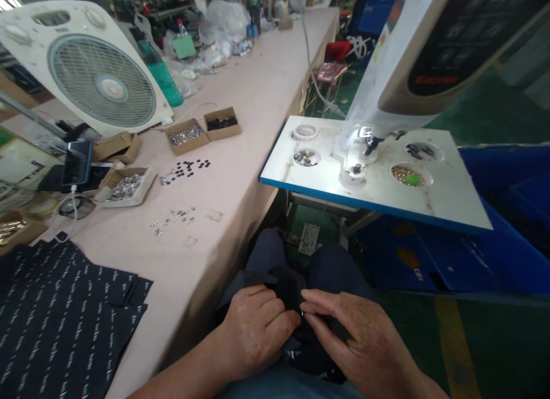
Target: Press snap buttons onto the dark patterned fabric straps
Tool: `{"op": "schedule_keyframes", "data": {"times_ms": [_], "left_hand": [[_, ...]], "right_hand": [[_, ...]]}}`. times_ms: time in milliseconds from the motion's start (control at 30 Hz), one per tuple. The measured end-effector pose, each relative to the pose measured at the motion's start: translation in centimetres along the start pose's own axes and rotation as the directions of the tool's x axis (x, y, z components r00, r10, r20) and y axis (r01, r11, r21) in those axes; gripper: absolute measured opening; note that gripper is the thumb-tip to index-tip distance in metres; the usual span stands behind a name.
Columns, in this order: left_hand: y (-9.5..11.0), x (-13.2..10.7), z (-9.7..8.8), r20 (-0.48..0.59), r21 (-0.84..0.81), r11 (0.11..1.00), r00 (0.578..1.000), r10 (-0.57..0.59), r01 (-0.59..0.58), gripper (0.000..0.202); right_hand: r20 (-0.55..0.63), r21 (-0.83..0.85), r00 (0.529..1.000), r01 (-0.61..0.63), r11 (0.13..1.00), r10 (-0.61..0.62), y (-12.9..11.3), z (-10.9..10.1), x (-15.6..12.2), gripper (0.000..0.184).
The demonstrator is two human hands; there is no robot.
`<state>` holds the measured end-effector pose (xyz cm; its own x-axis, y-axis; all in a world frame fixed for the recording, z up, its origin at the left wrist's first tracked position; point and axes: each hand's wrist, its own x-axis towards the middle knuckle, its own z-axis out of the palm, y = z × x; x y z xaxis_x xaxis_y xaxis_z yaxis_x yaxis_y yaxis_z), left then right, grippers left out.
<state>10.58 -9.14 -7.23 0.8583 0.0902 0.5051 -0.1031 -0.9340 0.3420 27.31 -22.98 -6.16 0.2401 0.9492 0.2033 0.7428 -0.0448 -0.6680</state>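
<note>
In my lap lies a piece of dark fabric [296,296] with a pale print. My left hand [253,330] is closed, its fingers pinching the cloth's edge. My right hand [352,336] meets it from the right, thumb and forefinger pinched on the same spot of fabric. Whether a small metal part sits between the fingertips I cannot make out. Both hands rest over my knees, below the press machine's white table [451,198].
A snap press head [369,141] stands lit on the white table, with recessed cups of small parts [406,175]. On the long pink bench [240,175] to the left are stacked dark printed cloth [60,319], cardboard boxes of fasteners [185,135], loose studs [176,215], a phone [77,164] and a fan [94,72].
</note>
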Motion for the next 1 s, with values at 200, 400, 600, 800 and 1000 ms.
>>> {"op": "schedule_keyframes", "data": {"times_ms": [200, 400, 600, 800, 1000], "left_hand": [[-0.4, -0.4, 0.3, 0.021, -0.048, 0.996, 0.997, -0.071, 0.072, 0.018], [-0.7, -0.3, 0.7, 0.057, -0.172, 0.959, 0.974, -0.219, 0.226, 0.021], [-0.7, 0.3, 0.6, 0.185, -0.280, 0.850, 0.894, -0.408, 0.446, 0.014], [-0.4, 1.6, 0.0, 0.462, -0.281, 0.660, 0.701, -0.543, 0.697, 0.006], [-0.3, 2.3, -0.5, 0.632, -0.432, 0.356, 0.560, -0.536, 0.829, 0.022]], "right_hand": [[-0.007, -0.039, 0.985, 0.172, 0.984, -0.172, -0.6, -0.8, 1.0, 0.029], [0.072, -0.048, 0.975, 0.216, 0.975, -0.213, -1.1, -2.7, 0.9, 0.049], [0.127, -0.074, 0.987, 0.110, 0.991, -0.100, -0.5, -1.0, 0.3, 0.068], [0.219, 0.141, 0.961, -0.200, 0.969, 0.167, 0.7, -0.1, 0.6, 0.046], [0.481, 0.420, 0.819, -0.530, 0.737, 0.314, 0.4, -1.6, 1.8, 0.045]]}}
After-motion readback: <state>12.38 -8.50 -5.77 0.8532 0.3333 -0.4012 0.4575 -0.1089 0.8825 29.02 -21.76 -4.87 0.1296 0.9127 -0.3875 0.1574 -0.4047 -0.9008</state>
